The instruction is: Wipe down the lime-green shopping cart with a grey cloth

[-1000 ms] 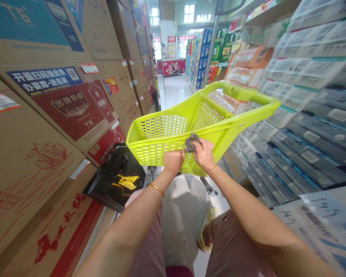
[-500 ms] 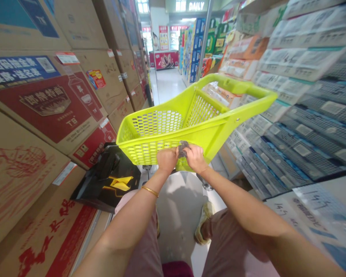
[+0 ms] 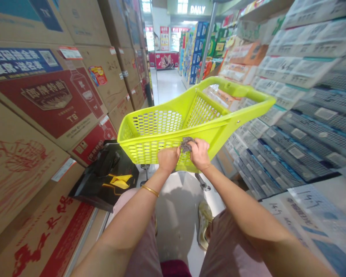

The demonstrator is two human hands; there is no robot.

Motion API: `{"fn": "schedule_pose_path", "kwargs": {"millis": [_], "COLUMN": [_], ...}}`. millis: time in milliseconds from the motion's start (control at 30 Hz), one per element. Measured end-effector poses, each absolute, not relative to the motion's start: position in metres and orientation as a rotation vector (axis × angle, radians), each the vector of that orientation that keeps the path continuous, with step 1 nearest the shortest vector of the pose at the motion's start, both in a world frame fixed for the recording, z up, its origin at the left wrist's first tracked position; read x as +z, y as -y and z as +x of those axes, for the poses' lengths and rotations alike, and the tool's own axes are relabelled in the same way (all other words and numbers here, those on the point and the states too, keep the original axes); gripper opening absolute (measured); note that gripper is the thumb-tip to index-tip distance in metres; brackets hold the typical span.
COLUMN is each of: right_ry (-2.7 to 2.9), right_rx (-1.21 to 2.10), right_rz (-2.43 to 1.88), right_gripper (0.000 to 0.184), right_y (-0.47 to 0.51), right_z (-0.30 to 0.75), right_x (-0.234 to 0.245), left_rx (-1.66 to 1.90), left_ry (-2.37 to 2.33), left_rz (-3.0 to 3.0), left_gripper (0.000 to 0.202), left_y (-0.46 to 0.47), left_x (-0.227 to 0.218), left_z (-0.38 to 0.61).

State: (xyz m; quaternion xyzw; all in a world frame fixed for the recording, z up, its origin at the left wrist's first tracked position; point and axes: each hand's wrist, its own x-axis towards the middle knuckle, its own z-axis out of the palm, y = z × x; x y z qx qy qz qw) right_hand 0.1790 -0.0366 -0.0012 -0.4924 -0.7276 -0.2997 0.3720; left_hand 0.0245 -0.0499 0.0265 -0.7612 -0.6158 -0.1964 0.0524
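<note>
A yellow-green shopping cart (image 3: 216,129) stands side-on in front of me, its lattice basket empty and its handle toward the right. My right hand (image 3: 200,154) is closed on a crumpled grey cloth (image 3: 187,144), which lies against the cart's near side. Just left of it, my left hand (image 3: 168,159) makes a fist at the basket's lattice wall, thumb side close to the cloth. Whatever the left fingers may hold is hidden. Both hands are below the basket's rim.
Stacked cardboard cartons (image 3: 46,96) line the left side, with a black bag (image 3: 103,177) at their foot. Wrapped packs (image 3: 300,134) are piled on the right. Beyond the cart, an aisle floor (image 3: 168,82) runs toward a pink counter (image 3: 166,60). A metal pole (image 3: 208,38) stands at its right.
My right hand has shifted slightly right with the cloth, opening a small gap from my left hand. My left hand has hardly moved, and the cart stands about where it was.
</note>
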Motion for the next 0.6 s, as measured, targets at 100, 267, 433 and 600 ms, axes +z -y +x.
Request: {"fn": "schedule_pose_path", "kwargs": {"millis": [100,267,433,600], "right_ry": [1.754,1.758,2.104,2.320], "right_rx": [-0.778,-0.794,-0.698,-0.638], "right_rz": [-1.248,-1.251,-1.270,-1.257], "right_gripper": [0.027,0.026,0.028,0.028], "right_y": [0.034,0.033,0.039,0.048], "right_z": [0.176,0.171,0.176,0.187], "right_x": [0.004,-0.008,-0.035,-0.050], "left_rx": [-0.608,-0.583,-0.567,-0.583], "left_ry": [1.860,1.851,1.865,1.851], "left_rz": [-2.310,-2.327,-2.316,-2.308], "left_gripper": [0.057,0.055,0.058,0.064], "left_y": [0.050,0.049,0.046,0.049], "left_x": [0.025,0.025,0.025,0.025], "left_z": [0.025,0.025,0.024,0.027]}}
